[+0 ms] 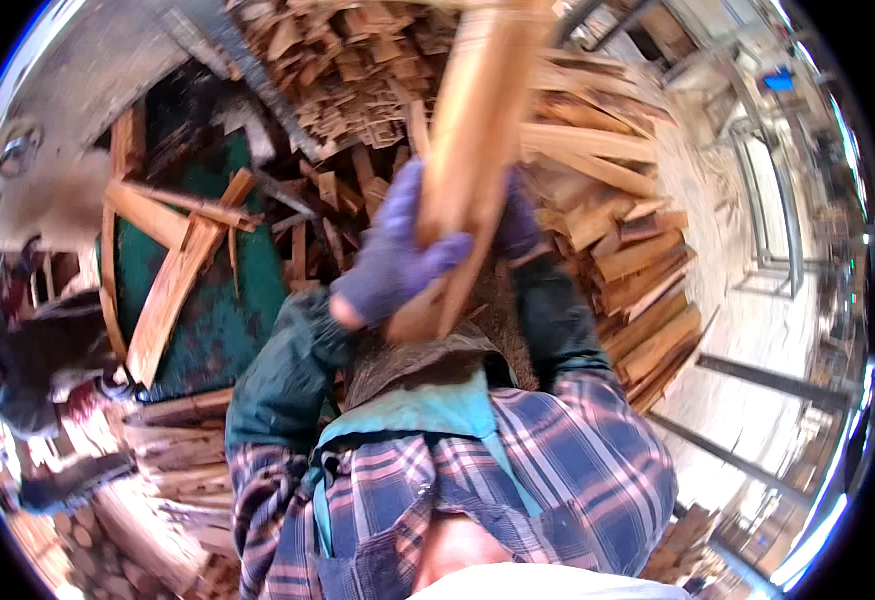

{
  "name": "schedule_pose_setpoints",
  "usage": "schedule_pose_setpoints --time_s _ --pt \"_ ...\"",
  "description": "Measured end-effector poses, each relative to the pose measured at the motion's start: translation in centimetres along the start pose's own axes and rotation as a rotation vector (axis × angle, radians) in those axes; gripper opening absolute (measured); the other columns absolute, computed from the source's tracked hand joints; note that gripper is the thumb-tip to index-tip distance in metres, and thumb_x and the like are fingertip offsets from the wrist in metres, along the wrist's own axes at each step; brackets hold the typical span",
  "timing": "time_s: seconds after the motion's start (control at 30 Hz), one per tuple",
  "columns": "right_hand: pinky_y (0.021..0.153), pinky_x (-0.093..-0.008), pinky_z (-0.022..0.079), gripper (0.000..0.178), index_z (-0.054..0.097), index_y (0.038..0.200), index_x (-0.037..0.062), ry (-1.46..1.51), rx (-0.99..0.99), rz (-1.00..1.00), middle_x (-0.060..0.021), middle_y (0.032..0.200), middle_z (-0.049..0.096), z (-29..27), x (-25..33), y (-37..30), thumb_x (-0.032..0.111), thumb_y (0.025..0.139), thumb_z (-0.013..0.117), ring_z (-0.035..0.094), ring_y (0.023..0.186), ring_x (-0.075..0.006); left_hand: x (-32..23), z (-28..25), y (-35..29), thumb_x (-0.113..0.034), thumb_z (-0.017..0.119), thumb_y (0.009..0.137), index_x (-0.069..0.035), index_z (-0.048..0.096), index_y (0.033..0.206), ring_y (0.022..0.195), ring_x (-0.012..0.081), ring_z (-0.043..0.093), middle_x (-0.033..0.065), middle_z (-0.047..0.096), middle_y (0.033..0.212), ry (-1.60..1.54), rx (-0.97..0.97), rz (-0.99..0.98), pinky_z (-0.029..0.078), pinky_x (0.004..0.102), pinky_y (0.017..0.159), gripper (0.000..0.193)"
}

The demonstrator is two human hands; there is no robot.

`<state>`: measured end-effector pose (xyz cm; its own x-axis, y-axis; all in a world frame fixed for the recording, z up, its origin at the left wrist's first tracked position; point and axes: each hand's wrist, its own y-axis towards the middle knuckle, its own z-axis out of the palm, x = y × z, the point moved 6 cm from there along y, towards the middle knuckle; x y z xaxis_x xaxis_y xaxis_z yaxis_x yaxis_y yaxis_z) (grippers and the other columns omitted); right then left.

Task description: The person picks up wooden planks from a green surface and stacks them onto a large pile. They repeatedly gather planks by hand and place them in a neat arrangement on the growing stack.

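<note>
Both my hands wear purple knit gloves and grip one long pale wooden slat (pixel 472 120) that rises toward the top of the view. My left hand (pixel 392 255) wraps around its lower part. My right hand (pixel 517 225) holds the slat's other side, mostly hidden behind the wood. Dark green sleeve covers and a plaid shirt fill the lower middle.
A heap of cut wood pieces (pixel 347 60) lies ahead, and stacked slats (pixel 637 290) rise on the right. A green machine bed (pixel 207 310) with loose slats stands at left. Another person (pixel 37 360) in dark clothes works at far left. Logs (pixel 107 540) lie lower left.
</note>
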<state>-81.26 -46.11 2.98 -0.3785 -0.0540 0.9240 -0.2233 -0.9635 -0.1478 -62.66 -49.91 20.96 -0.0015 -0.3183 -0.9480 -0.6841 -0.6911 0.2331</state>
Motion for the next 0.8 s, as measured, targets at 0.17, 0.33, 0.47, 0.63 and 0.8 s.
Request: schedule_pose_setpoints --time_s 0.17,0.33,0.47,0.63,0.8 --pt "0.102 -0.038 0.046 0.05 0.048 0.139 0.001 -0.229 -0.489 0.017 -0.0131 0.133 0.057 -24.5 8.1 3.6 0.027 0.097 0.059 0.057 0.116 -0.0253 2.3 4.4 -6.8 -0.028 0.072 0.086 -0.003 0.05 0.135 0.116 0.0367 0.058 0.0231 0.06 0.124 0.152 0.047 0.138 0.047 0.048 0.099 0.059" --pt "0.103 -0.0406 0.047 0.049 0.045 0.142 0.0011 -0.208 -0.481 0.182 -0.0136 0.137 0.054 -21.4 -0.1 7.3 0.025 0.1 0.053 0.057 0.119 -0.0283 8.2 -0.5 -18.8 -0.033 0.067 0.086 -0.006 0.057 0.131 0.118 0.0334 0.06 0.0186 0.062 0.128 0.125 -0.006 -0.438 0.048 0.0438 0.099 0.054" --pt "0.104 -0.0427 0.047 0.047 0.042 0.144 0.0011 -0.152 0.126 0.338 -0.0139 0.141 0.052 2.5 -9.2 9.7 0.024 0.103 0.048 0.058 0.121 -0.0308 12.5 -9.8 -25.7 -0.03 0.067 0.089 -0.006 0.061 0.124 0.11 0.0307 0.065 0.0168 0.067 0.118 0.201 -0.39 -0.683 0.053 0.0399 0.094 0.043" --pt "0.111 -0.0431 0.04 0.082 0.035 0.148 0.0016 -0.65 0.91 -0.103 -0.0222 0.15 0.04 34.5 -11.7 18.3 0.042 0.088 0.072 0.044 0.136 -0.0327 17.1 -26.8 -29.5 -0.027 0.069 0.089 -0.004 0.06 0.129 0.117 0.0284 0.063 0.0171 0.065 0.126 0.471 -0.969 -0.741 0.05 0.039 0.1 0.047" --pt "0.116 -0.0418 0.033 0.116 0.03 0.149 -0.0042 -1.065 1.07 0.379 -0.025 0.155 0.032 48.1 -23.2 24.8 0.059 0.068 0.084 0.038 0.141 -0.0343 23.5 -40.4 -24.3 -0.045 0.072 0.084 -0.005 0.04 0.145 0.128 0.0386 0.053 0.0243 0.055 0.137 0.345 -1.196 -0.691 0.043 0.0432 0.106 0.08"
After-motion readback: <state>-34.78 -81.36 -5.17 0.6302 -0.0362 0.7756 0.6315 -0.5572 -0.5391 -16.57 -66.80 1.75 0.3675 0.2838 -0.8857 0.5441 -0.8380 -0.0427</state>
